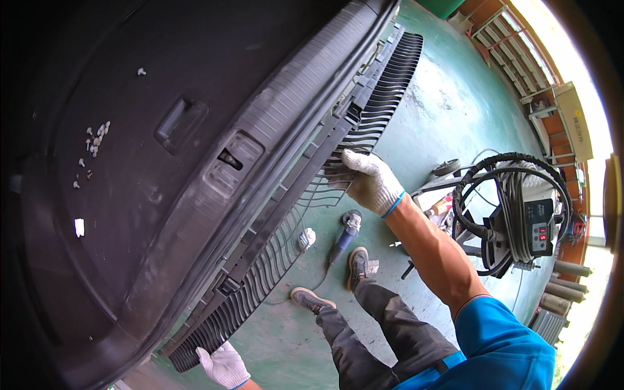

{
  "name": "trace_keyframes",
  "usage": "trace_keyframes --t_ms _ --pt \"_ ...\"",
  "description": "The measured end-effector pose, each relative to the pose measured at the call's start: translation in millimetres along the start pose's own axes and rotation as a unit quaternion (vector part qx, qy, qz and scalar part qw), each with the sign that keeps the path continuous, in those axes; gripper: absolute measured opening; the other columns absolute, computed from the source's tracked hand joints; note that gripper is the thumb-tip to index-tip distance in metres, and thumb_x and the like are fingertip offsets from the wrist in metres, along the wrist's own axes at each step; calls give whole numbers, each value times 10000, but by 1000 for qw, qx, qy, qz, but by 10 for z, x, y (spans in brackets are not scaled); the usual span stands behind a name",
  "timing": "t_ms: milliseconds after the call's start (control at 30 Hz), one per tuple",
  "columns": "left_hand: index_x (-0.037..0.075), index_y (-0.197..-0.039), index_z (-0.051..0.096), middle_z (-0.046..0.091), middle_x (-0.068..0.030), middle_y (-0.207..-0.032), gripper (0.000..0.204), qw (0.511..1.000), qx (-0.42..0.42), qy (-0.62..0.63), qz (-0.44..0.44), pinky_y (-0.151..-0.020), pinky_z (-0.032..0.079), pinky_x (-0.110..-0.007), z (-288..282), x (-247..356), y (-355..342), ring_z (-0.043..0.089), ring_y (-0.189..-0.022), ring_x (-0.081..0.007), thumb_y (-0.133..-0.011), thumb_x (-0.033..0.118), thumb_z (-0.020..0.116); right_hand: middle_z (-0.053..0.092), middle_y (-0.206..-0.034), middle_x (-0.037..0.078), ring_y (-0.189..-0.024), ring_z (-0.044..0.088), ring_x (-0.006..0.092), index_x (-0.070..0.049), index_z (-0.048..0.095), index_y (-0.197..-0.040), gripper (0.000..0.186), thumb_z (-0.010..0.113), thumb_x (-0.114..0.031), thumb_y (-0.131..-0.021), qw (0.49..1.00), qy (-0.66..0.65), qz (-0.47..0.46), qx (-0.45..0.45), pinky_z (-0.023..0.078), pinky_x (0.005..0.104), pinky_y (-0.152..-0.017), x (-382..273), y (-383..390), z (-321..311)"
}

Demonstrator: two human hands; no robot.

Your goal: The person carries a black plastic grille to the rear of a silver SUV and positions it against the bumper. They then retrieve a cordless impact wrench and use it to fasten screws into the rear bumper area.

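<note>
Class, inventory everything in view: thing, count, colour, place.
car: one, dark, left
grille: one, black, along car
clips: many, whitish, on car
scrap: one, white, on car
grinder: one, blue, floor
wad: one, white, floor
machine: one, dark front, right
cables: several, black, grey, machine
rack: one, grey, upper right
box: one, tan, right
rolls: several, greyish, right
floor: one, green, below
shoes: two, grey, floor
legs: two, dark, lower middle
right hand: one, white-gloved, grille's middle
left hand: one, white-gloved, grille's lower end

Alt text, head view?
White-gloved right hand holds a long black slatted plastic grille beside a dark ribbed vehicle sill; the white-gloved left hand is at the grille's lower end. A blue angle grinder lies on green floor.
</note>
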State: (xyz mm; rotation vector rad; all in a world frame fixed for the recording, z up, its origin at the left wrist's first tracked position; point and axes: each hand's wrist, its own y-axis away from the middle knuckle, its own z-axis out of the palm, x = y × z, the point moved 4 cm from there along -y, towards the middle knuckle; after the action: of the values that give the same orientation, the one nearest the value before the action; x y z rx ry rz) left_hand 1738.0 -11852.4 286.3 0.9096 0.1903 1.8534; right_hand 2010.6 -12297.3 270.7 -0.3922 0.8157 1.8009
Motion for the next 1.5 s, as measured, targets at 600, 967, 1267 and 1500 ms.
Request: trace_keyframes --t_ms 600,967,1267,1500 --pt "-79 -1361 470 478 -203 -1449 468 999 0 -40 21 -1157 347 -426 166 59 -68 467 -1336 -291 -998 204 557 689 -1128 132 -983 665 231 23 612 -1219 434 710 -233 -883 998 -19 12 -60 530 389 -849 61 -61 -88" --pt "-18 -1333 510 539 -241 -1299 585 418 -111 -857 279 -1056 416 -473 972 -634 770 528 -1224 -371 -840 186 750 696 -1104 155 -950 682 265 16 628 -1197 398 699 -223 -886 997 9 -20 -77 539 398 -852 55 -111 -95" --pt "91 -1300 599 555 -159 -1337 677 72 -214 -797 560 -1032 440 -485 1743 -1513 39 528 -1228 -394 -647 53 772 651 -1221 158 -1157 614 283 9 582 -1266 419 657 -231 -931 977 59 -101 -176 453 434 -1060 -43 -150 -104" --pt "78 -1369 554 537 -162 -1382 771 81 -153 -798 577 -1100 391 -414 1652 -1694 78 501 -1295 -357 -645 -168 655 679 -1007 143 -770 689 248 -38 579 -1198 470 593 -442 -959 941 107 -219 -234 591 364 -654 -675 -348 -634"
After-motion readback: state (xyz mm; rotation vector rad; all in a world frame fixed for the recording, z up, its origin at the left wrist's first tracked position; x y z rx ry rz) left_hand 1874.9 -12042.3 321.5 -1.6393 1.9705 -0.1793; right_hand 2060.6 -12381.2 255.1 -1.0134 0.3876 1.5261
